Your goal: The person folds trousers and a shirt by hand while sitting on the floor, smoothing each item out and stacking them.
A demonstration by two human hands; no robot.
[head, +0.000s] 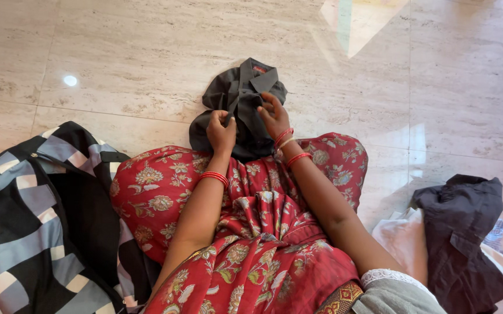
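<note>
Two bare arms are reaching out from the near edge, over a lap covered in red flowered cloth. Red bangles are sitting on both wrists. A bit of grey cloth with a white lace edge is showing at the near right.

On the near left, a big cloth with black, grey and cream blocks is lying on the floor. On the near right, a pile of clothes is lying there too, with a dark one on top and a pale pink one under it.

Past the knees, a dark grey shirt is lying bunched up on the pale stone floor, with its near edge touching the red cloth. Its collar is pointing to the far side.

The left hand is curling shut, pinching a fold of the dark grey shirt. The right hand is just beside it, resting on the shirt with bent fingers gripping the cloth. The two hands are close, but they are not touching each other.

Farther off, a bright patch of light is shining on the floor.
</note>
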